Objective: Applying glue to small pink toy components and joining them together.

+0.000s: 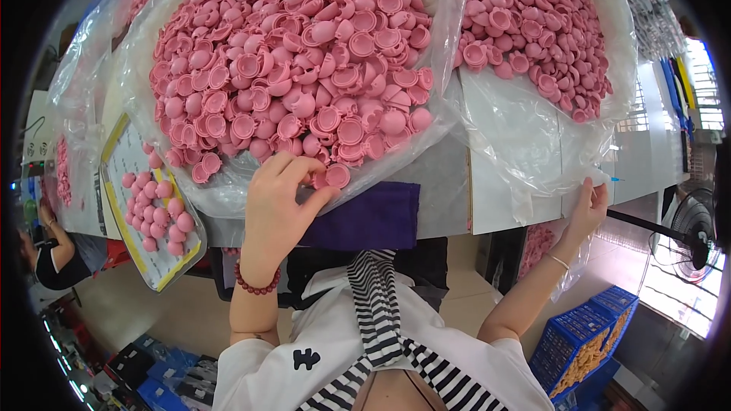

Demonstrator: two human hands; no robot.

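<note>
A large heap of pink plastic half-shells (297, 68) lies in a spread clear plastic bag (396, 171) on the table. At the heap's near edge my left hand (278, 202), with a red bead bracelet at the wrist, has its thumb and fingers curled around a pink half-shell (336, 176); its fingertips partly cover it. Over on the right, my right hand (590, 209) pinches the near edge of a second clear plastic bag (533, 171). That bag holds another heap of pink half-shells (533, 23).
Left of the big heap sits a tray (158, 278) with pink balls (156, 209). A folded purple cloth (373, 217) lies at the table's front edge. Blue crates (575, 342) and a black fan (691, 240) stand at right. Another person's arm (57, 240) shows far left.
</note>
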